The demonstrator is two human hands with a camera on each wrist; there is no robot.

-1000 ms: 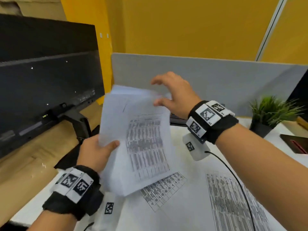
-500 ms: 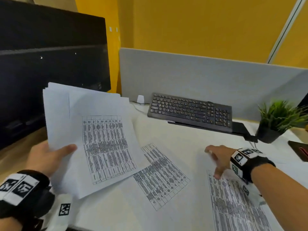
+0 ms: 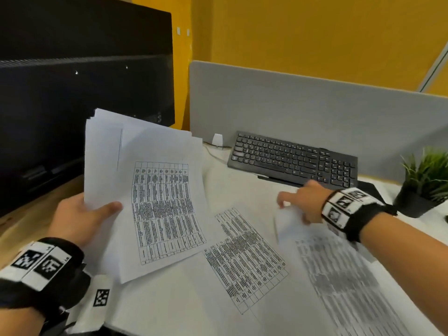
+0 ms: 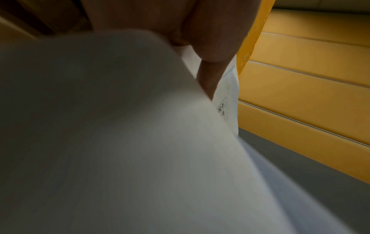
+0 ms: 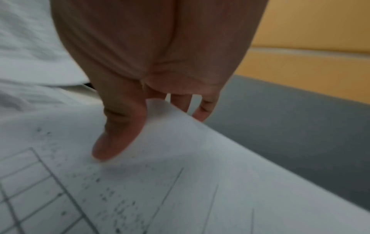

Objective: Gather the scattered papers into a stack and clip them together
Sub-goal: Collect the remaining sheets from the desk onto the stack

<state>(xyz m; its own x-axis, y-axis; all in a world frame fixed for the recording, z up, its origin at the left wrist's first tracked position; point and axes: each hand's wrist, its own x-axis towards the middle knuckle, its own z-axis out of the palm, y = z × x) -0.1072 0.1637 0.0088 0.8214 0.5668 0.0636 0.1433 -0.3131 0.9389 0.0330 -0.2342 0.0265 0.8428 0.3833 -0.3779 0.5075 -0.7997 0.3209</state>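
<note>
My left hand point(image 3: 82, 219) holds a stack of white papers point(image 3: 155, 190) tilted up above the desk, thumb on top near the left edge; in the left wrist view the thumb point(image 4: 210, 44) lies on the stack point(image 4: 120, 142). A printed sheet point(image 3: 244, 260) lies flat on the desk in the middle. My right hand point(image 3: 300, 202) pinches the top corner of another printed sheet point(image 3: 344, 282) at the right and lifts it; the right wrist view shows the thumb point(image 5: 118, 134) on top of that sheet point(image 5: 180, 182) and the fingers under its edge. No clip is in view.
A black keyboard point(image 3: 295, 161) lies behind the right hand, before a grey divider point(image 3: 303, 105). A small potted plant point(image 3: 426, 180) stands at the far right. A large black monitor point(image 3: 80, 93) fills the left. A white charger point(image 3: 217, 139) sits by the divider.
The right hand left the stack, dropped to the sheet at the right and has lifted its corner. The left hand keeps the stack raised at the left.
</note>
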